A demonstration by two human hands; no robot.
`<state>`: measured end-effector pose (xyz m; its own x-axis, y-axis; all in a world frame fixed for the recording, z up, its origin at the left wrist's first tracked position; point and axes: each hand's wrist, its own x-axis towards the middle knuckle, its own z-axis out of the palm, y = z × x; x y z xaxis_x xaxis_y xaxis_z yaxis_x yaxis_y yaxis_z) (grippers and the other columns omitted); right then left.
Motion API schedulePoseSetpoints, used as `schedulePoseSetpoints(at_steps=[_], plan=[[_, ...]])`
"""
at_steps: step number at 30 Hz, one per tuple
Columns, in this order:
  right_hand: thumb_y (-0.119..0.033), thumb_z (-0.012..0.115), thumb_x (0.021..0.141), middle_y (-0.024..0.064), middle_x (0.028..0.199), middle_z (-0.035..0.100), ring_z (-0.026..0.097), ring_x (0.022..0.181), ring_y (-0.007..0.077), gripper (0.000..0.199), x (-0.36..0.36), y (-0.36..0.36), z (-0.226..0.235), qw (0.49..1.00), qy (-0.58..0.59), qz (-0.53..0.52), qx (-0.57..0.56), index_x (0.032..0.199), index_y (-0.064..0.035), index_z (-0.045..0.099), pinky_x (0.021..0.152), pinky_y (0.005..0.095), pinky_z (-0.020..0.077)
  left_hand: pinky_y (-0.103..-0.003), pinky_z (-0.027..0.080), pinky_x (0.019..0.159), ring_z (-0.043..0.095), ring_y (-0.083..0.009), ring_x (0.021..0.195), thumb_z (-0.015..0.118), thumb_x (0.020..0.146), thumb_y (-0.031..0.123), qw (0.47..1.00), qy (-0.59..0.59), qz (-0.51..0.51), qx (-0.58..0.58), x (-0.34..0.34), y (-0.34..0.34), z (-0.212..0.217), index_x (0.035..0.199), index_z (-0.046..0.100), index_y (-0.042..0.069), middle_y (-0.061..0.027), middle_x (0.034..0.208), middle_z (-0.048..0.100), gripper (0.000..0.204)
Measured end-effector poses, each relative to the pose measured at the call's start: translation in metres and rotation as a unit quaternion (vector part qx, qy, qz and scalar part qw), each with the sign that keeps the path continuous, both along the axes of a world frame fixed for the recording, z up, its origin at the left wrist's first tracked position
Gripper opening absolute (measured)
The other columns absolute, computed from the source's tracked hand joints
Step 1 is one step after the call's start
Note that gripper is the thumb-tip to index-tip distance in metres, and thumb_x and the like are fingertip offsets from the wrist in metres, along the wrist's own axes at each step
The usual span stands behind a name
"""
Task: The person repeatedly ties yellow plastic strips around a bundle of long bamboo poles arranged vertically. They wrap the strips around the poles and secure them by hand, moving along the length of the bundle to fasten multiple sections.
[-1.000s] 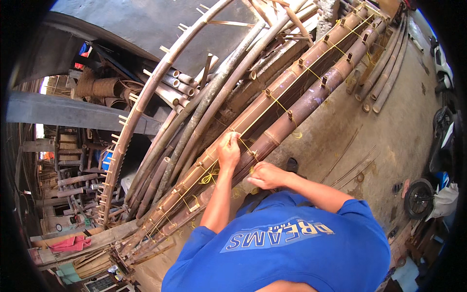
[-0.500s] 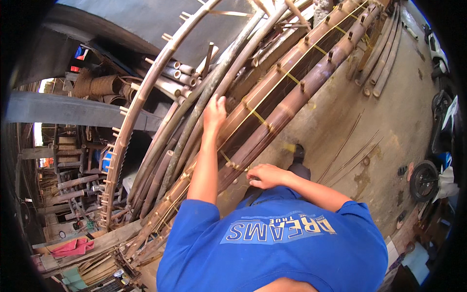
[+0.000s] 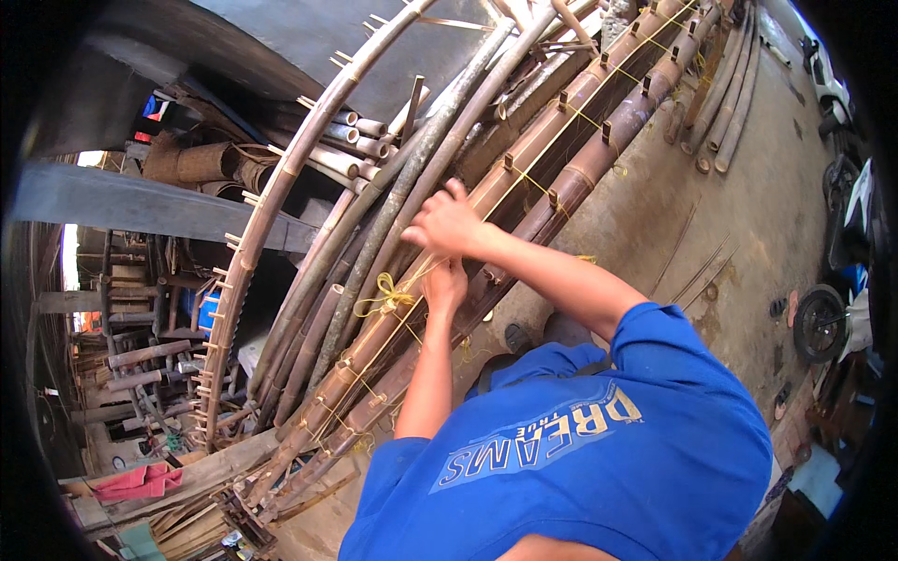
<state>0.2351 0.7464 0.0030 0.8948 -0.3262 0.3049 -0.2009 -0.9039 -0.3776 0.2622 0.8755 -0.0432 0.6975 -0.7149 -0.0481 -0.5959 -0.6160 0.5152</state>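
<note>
Two long brown bamboo poles run diagonally side by side, with short pegs along them and yellow cord lashed across: a left pole [image 3: 533,148] and a right pole [image 3: 580,173]. My left hand [image 3: 444,285] is over the left pole, its fingers curled and partly hidden under my right hand. What it grips, if anything, I cannot make out. Crossing above it, my right hand [image 3: 447,222] has its fingers apart, slightly blurred, near the left pole's outer edge. Beside my left hand, a looped yellow cord knot [image 3: 391,297] sits on the left pole.
A curved, pegged bamboo pole [image 3: 265,222] arches at the left, with more bamboo poles [image 3: 383,220] between it and my hands. Cut bamboo lengths [image 3: 734,103] lie on the concrete floor [image 3: 758,220] at right. A wheel [image 3: 819,347] stands at the far right.
My right hand has moved from near my waist up and left, across the poles and over my left hand. My left hand has shifted down and right. The yellow knot now shows.
</note>
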Motion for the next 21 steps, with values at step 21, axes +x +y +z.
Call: schedulePoseSetpoints(at_steps=[21], plan=[[-0.019, 0.06, 0.071, 0.0144, 0.065, 0.06, 0.061, 0.072, 0.035, 0.013, -0.145, 0.069, -0.046, 0.957, -0.039, 0.211, 0.198, 0.07, -0.006, 0.059, 0.085, 0.0444, 0.0454, -0.049, 0.051, 0.073, 0.064, -0.0414, 0.083, 0.046, 0.092, 0.032, 0.988, -0.139, -0.063, -0.029, 0.129, -0.061, -0.057, 0.096, 0.071, 0.009, -0.0172, 0.091, 0.069, 0.034]])
